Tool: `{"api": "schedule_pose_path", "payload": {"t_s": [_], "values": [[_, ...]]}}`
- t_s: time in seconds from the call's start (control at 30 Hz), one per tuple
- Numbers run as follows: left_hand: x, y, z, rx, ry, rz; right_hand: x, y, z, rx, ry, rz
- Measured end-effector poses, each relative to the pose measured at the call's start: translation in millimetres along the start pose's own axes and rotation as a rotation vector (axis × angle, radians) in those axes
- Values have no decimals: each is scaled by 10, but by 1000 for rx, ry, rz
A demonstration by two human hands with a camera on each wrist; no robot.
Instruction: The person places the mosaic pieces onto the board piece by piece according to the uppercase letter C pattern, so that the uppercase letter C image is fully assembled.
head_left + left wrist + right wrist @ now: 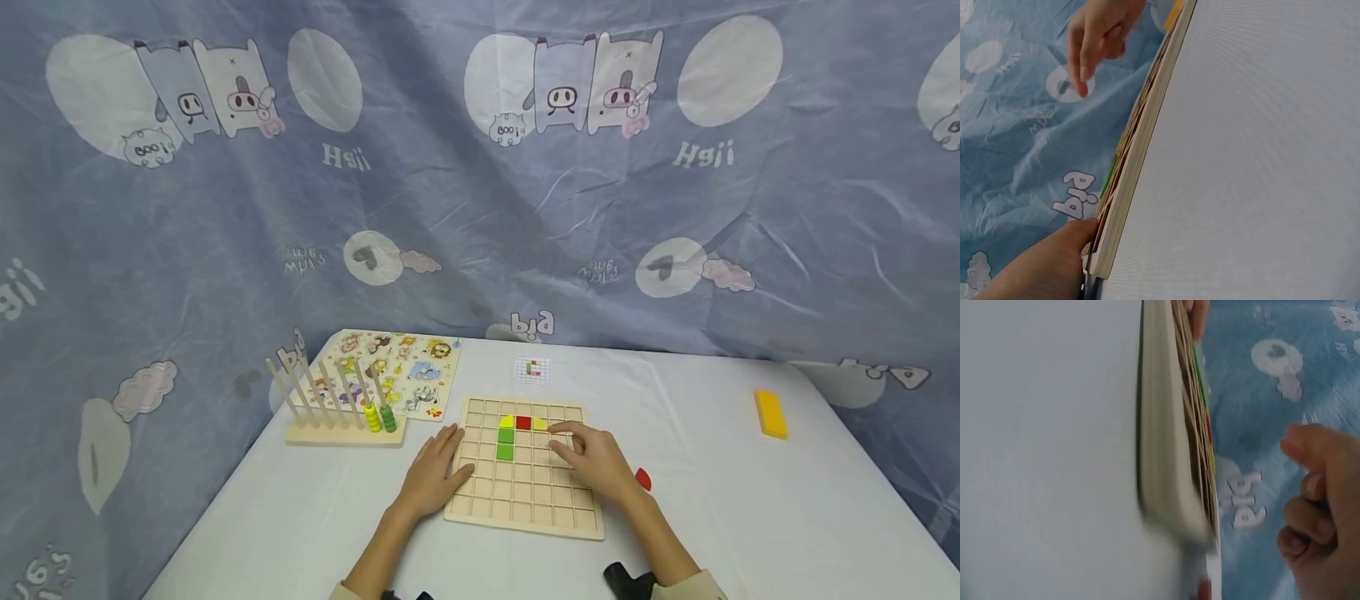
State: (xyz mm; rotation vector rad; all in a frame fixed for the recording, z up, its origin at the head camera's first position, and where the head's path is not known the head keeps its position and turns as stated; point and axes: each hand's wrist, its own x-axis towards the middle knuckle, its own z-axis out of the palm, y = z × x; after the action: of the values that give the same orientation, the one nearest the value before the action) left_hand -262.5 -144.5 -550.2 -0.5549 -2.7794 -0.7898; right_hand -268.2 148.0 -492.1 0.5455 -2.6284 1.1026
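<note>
A square wooden grid board [525,492] lies on the white table. In its upper cells sit a yellow piece [507,422], a red square tile [523,423] and a second yellow piece [540,424] in a row. Two green tiles [506,443] run down below the first yellow one. My left hand [431,475] rests on the board's left edge, its thumb [1079,234] also seen there in the left wrist view. Beside the right yellow piece is my right hand [596,458], index fingertip close to it, thumb apart. Nothing shows between the right hand's fingers [1310,519].
A small pattern card [532,370] lies behind the board. At the left stand a wooden peg rack [345,433] with yellow and green beads and an animal picture board [427,350]. A red piece [642,479] lies by the right forearm, a yellow block [771,414] far right.
</note>
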Motion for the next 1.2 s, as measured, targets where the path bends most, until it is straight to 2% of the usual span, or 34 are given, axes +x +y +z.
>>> {"api": "schedule_pose_path", "payload": {"t_s": [0.13, 0.23, 0.33, 0.43, 0.57, 0.73, 1.0, 1.2], "values": [[7, -16, -15, 10, 3, 2, -99, 108, -278, -12, 47, -18], [5, -24, -25, 7, -3, -5, -205, 199, -441, -15, 47, -21], [5, -24, -33, -5, -4, -9, -313, 275, -563, -7, -12, -31], [7, -22, -34, -4, -7, -12, -414, 339, -640, 33, -133, -45], [8, -17, -35, -3, -6, -12, -509, 398, -688, 74, -288, -56], [13, -19, -26, -2, 3, -3, -551, 437, -700, 49, -380, -29], [5, -14, -3, -4, -14, -17, -592, 522, -700, -22, -416, 25], [4, -8, 2, -1, -16, -18, -610, 571, -723, -45, -404, 19]]}}
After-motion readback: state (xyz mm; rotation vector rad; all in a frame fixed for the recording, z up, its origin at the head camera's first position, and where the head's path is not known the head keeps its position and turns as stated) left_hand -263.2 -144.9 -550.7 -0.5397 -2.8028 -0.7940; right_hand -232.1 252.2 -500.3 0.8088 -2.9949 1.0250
